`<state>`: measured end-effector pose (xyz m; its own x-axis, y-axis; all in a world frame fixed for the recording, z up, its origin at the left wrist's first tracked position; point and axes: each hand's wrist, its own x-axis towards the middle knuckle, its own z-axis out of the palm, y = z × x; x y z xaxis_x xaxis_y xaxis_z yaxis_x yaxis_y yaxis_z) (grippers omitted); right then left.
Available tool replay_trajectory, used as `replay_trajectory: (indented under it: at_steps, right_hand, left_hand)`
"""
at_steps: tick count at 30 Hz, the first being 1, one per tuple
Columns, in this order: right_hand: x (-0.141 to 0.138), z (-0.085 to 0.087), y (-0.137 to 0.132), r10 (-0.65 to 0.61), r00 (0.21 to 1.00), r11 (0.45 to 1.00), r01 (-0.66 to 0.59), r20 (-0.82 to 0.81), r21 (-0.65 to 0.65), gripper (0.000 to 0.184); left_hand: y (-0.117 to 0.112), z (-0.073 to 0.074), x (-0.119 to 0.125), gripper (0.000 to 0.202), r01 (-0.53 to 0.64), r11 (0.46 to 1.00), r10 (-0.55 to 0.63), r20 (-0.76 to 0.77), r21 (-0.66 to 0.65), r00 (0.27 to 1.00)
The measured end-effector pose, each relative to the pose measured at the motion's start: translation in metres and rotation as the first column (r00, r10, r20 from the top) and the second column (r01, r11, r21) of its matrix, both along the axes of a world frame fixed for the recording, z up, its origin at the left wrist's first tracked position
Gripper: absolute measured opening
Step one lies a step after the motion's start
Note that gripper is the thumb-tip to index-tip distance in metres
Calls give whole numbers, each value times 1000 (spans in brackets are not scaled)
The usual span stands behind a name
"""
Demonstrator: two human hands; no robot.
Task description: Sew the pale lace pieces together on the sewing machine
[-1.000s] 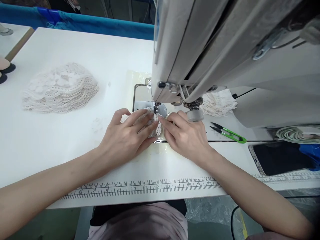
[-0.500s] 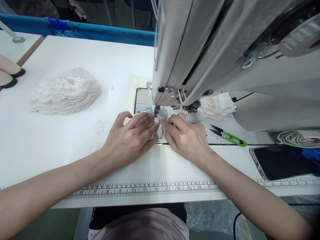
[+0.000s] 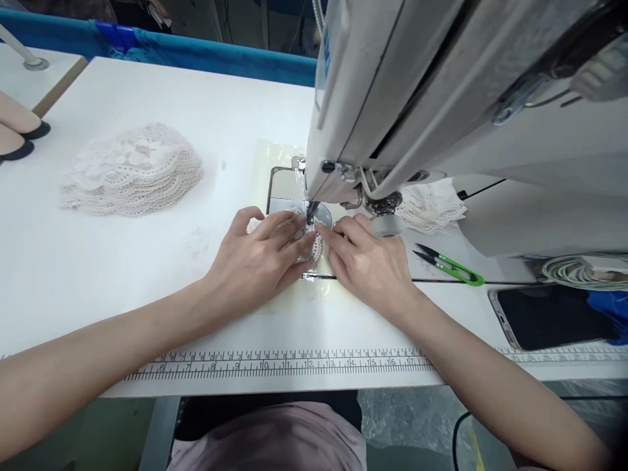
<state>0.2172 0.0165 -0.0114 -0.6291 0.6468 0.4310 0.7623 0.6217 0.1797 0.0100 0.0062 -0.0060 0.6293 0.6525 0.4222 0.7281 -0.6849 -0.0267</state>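
Note:
A small piece of white lace lies beneath the presser foot of a sewing machine. Bent over its left side, my left hand holds the lace against the machine bed with its fingertips, the thumb tucked low. From the right, my right hand pinches the lace edge close to the foot, thumb and index finger drawn together. My fingers hide much of the piece. The needle tip is too small to make out.
A stack of white lace pieces sits left; another lace pile lies behind the machine's needle end. Green thread snips, a phone and a coiled cord are right. A printed ruler follows the front edge.
The whole view has shifted slightly, with the machine appearing farther right. Both hands keep nearly the same hold on the lace beside the presser foot.

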Motion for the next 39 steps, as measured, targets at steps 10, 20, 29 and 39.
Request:
replay_trajectory:
  at_steps: [10, 20, 29, 39]
  right_hand:
    - [3, -1, 2, 33, 999, 999, -33, -35, 1, 30]
    - [5, 3, 2, 202, 958, 962, -233, -204, -141, 23]
    - [2, 2, 4, 154, 948, 957, -213, -278, -199, 24]
    - [-1, -8, 12, -63, 853, 972, -66, -517, -226, 29]
  left_hand:
    - [1, -1, -2, 30, 25, 999, -24, -5, 33, 1000]
    - [-9, 14, -4, 12, 63, 996, -71, -146, -57, 987]
    - [5, 17, -4, 17, -122, 937, 185, 169, -326, 968]
    - [29, 16, 0, 25, 35, 806, 260, 406, -591, 876]
